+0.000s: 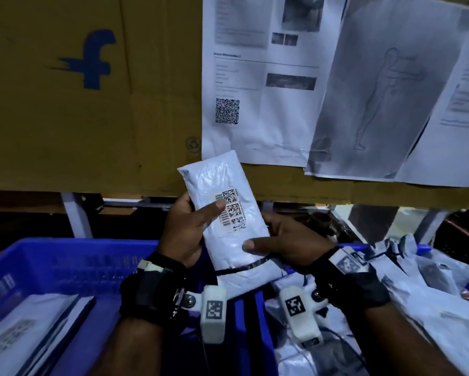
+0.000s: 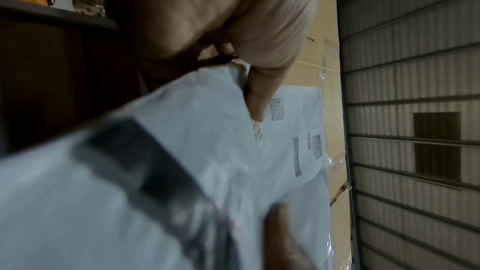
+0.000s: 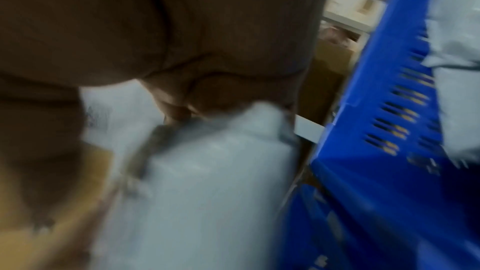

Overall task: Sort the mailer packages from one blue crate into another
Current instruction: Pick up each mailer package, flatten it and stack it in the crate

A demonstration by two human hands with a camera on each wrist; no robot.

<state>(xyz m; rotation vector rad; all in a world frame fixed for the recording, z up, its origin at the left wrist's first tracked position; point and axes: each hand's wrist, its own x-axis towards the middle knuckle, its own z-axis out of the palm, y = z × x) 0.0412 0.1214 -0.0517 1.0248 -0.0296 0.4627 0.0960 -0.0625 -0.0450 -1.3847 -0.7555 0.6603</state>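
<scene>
Nearest, both hands are clamped on one white mailer package (image 1: 227, 213), held up at a slant above the gap between the two crates. The left hand (image 1: 188, 226) wraps its left edge, thumb pressed across the printed label (image 1: 231, 211); the right hand (image 1: 284, 241) pinches the lower right side, thumb flat on the front. Both wrist views, though blurred, show fingers curled behind the plastic.

Just below, the left blue crate (image 1: 73, 256) holds a few flat mailers (image 1: 24, 321), while the right blue crate (image 1: 423, 248) is heaped with crumpled ones (image 1: 431, 294). So the step in hand looks like reading the label before deciding where this one goes.

To do it well, I would shift the left thumb off the codes so they read whole, keep the film taut between the two grips so it does not crease, then let one hand release only once the other has it firmly, and lay it flat on the stack, not tossed.

Farther back stands a cardboard panel (image 1: 92, 104) with paper sheets (image 1: 263, 77) taped on it.
</scene>
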